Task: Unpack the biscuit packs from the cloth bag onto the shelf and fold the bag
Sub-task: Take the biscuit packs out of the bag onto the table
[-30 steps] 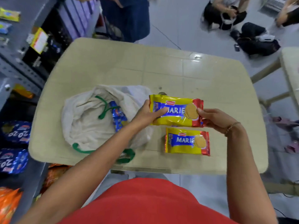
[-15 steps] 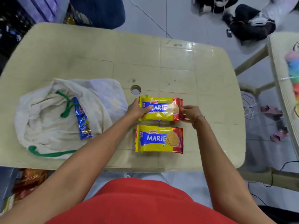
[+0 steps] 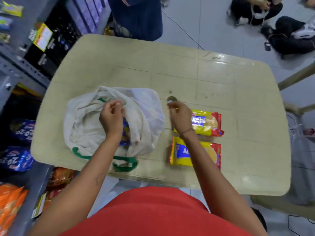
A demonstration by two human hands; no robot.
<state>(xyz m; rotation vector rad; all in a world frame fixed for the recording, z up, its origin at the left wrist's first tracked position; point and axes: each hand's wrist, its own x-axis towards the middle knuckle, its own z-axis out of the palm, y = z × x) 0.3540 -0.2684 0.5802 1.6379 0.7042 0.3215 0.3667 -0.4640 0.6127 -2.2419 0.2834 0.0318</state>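
A cream cloth bag [image 3: 85,120] with green handles lies open on the left half of the beige table [image 3: 187,74]. My left hand [image 3: 111,116] pinches the bag's upper rim at the mouth. A blue biscuit pack [image 3: 125,132] shows inside the bag, partly hidden by my wrist. Two yellow and red Marie biscuit packs lie side by side on the table to the right, the far one [image 3: 207,123] and the near one [image 3: 202,154]. My right hand [image 3: 179,116] hovers between the bag and the far pack, fingers loosely curled, holding nothing.
Metal shelving [image 3: 20,70] with snack packs runs along the left side. A person in dark blue [image 3: 136,16] stands beyond the table, and others sit on the floor at the upper right. Another table's legs [image 3: 296,77] stand to the right.
Both hands let go of the second Marie pack, which now lies beyond the first. My left hand moved left onto the bag's rim; my right hand drew back toward the bag.
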